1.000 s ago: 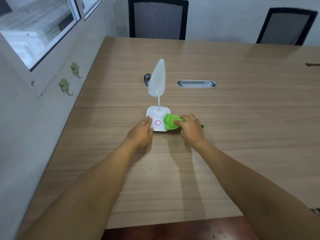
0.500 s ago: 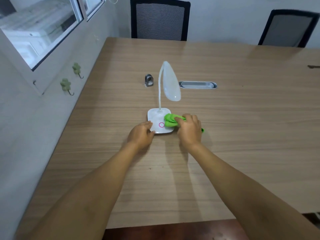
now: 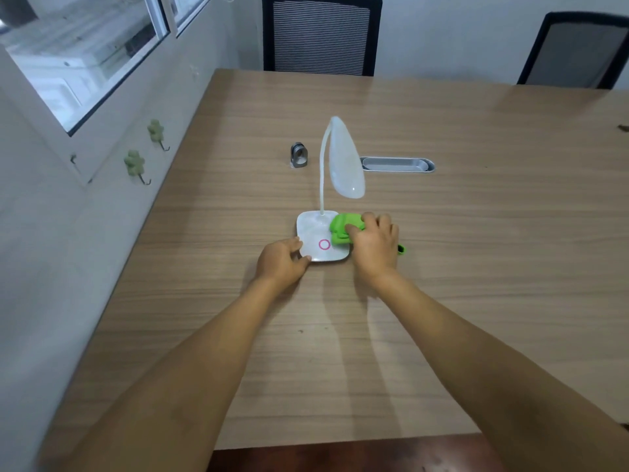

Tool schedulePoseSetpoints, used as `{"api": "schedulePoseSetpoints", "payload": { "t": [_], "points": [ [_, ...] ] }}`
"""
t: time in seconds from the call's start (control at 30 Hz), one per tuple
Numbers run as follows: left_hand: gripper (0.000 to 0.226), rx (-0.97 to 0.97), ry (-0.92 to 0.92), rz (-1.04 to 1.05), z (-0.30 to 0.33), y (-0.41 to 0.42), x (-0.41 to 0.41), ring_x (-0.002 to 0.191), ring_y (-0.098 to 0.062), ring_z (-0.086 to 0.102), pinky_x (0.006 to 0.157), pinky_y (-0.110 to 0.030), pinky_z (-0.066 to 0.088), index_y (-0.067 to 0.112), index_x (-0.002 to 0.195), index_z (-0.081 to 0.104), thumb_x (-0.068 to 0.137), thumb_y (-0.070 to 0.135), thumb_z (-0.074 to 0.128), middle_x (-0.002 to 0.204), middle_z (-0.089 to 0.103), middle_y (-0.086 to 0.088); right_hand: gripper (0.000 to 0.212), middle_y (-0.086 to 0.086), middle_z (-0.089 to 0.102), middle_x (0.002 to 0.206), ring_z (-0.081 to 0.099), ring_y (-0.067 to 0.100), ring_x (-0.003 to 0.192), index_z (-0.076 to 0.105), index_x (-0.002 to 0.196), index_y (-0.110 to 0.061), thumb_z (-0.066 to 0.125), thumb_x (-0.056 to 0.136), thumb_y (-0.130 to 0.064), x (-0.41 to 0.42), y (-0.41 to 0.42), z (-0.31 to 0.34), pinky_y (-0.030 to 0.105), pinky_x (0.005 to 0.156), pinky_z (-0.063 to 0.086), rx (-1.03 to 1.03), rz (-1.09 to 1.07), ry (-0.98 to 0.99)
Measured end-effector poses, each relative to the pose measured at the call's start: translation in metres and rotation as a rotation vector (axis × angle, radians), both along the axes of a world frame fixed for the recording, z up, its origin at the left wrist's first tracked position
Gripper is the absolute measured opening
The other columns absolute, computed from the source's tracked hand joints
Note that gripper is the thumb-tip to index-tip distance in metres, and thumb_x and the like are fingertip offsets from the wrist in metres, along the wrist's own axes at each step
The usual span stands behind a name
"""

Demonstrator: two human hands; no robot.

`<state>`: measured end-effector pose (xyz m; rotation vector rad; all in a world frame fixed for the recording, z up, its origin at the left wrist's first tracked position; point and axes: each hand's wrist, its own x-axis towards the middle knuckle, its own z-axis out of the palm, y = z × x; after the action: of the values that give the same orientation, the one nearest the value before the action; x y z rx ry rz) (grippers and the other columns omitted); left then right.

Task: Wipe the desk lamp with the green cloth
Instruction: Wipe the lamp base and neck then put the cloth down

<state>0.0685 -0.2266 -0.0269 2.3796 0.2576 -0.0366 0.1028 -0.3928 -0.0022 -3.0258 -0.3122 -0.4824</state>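
Right hand [image 3: 374, 248] clenched on green cloth [image 3: 342, 226]

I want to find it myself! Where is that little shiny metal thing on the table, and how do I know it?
Start at the big wooden table and find the white desk lamp in the middle. Just left of the lamp's bent neck, farther from the hands, stands the small metal thing. It is grey, shiny and arch-shaped with a hole, unlike the long flat silver slot on the lamp's other side.

Wood-grain surface [image 3: 476, 267] against a white wall. Small metal clip-like object [image 3: 299, 155] standing near a recessed silver cable tray [image 3: 396, 164]. Two black mesh chairs [image 3: 321, 34] [image 3: 575, 51] at the far edge. Two green wall hooks [image 3: 135, 164] [image 3: 157, 132] under a window [image 3: 85, 52].
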Motion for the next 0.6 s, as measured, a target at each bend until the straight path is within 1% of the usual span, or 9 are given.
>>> {"api": "schedulePoseSetpoints", "payload": {
  "t": [0.07,0.1,0.13,0.17,0.23,0.33,0.4,0.53,0.6],
  "points": [
    [0.044,0.016,0.016,-0.028,0.003,0.000,-0.001,0.124,-0.022,0.057,0.104,-0.026,0.041,0.007,0.119,0.067,0.080,0.028,0.066,0.131,0.063,-0.008,0.028,0.014,0.062,0.112,0.053,0.036,0.106,0.072,0.103,-0.020,0.059,0.083,-0.006,-0.008,0.014,0.000,0.043,0.086,0.044,0.098,0.145,0.100],
    [0.043,0.023,0.031,-0.043,0.006,0.001,-0.001,0.117,-0.025,0.061,0.097,-0.029,0.047,0.008,0.112,0.070,0.078,0.033,0.062,0.124,0.068,-0.008,0.033,0.014,0.055,0.123,0.045,0.033,0.116,0.066,0.117,-0.021,0.053,0.089,-0.007,-0.012,0.019,-0.001,0.042,0.094,0.039,0.105,0.221,0.197],
    [0.046,0.030,0.037,-0.057,0.007,0.001,-0.001,0.110,-0.028,0.064,0.090,-0.031,0.050,0.010,0.107,0.072,0.074,0.037,0.056,0.116,0.071,-0.008,0.037,0.014,0.050,0.130,0.039,0.031,0.121,0.061,0.123,-0.023,0.046,0.093,-0.010,-0.013,0.020,-0.003,0.041,0.099,0.035,0.107,0.259,0.270],
    [0.047,0.028,0.041,-0.059,0.008,0.002,0.000,0.108,-0.028,0.065,0.089,-0.031,0.051,0.011,0.106,0.072,0.072,0.039,0.054,0.115,0.072,-0.008,0.038,0.013,0.047,0.133,0.036,0.029,0.124,0.059,0.126,-0.025,0.042,0.093,-0.014,-0.011,0.017,-0.005,0.040,0.101,0.033,0.108,0.262,0.303],
    [0.047,0.015,0.052,-0.048,0.009,0.002,0.001,0.119,-0.024,0.061,0.101,-0.030,0.047,0.010,0.118,0.067,0.078,0.035,0.063,0.130,0.064,-0.006,0.039,0.012,0.047,0.134,0.036,0.030,0.124,0.059,0.125,-0.028,0.042,0.092,-0.016,-0.002,0.000,-0.011,0.039,0.102,0.033,0.121,0.152,0.312],
    [0.050,0.043,0.063,-0.050,0.007,0.003,0.003,0.129,-0.020,0.053,0.110,-0.031,0.040,0.008,0.127,0.060,0.082,0.028,0.066,0.143,0.053,-0.003,0.043,0.010,0.053,0.128,0.041,0.035,0.116,0.063,0.122,-0.028,0.050,0.088,-0.006,0.015,-0.030,-0.010,0.038,0.099,0.036,0.130,-0.109,0.236],
    [0.050,0.056,0.063,-0.055,0.004,0.004,0.006,0.130,-0.019,0.051,0.111,-0.030,0.039,0.009,0.128,0.059,0.083,0.029,0.066,0.143,0.053,-0.002,0.046,0.010,0.056,0.123,0.042,0.035,0.111,0.065,0.120,-0.026,0.050,0.084,-0.001,0.026,-0.032,-0.002,0.037,0.096,0.039,0.222,-0.185,0.181],
    [0.044,0.092,0.043,-0.058,0.003,0.004,0.008,0.124,-0.022,0.056,0.106,-0.028,0.042,0.007,0.122,0.063,0.083,0.027,0.066,0.133,0.062,-0.006,0.042,0.009,0.057,0.114,0.043,0.033,0.107,0.064,0.120,-0.028,0.053,0.087,-0.006,0.047,0.002,0.003,0.035,0.096,0.044,0.377,-0.061,0.207],
    [0.039,0.102,0.030,-0.052,0.003,0.004,0.008,0.118,-0.025,0.060,0.101,-0.031,0.046,0.004,0.113,0.067,0.082,0.026,0.067,0.125,0.067,-0.009,0.042,0.010,0.055,0.114,0.042,0.034,0.109,0.064,0.121,-0.026,0.049,0.089,-0.003,0.052,0.012,0.000,0.036,0.097,0.044,0.362,0.013,0.283]
  ]
}}
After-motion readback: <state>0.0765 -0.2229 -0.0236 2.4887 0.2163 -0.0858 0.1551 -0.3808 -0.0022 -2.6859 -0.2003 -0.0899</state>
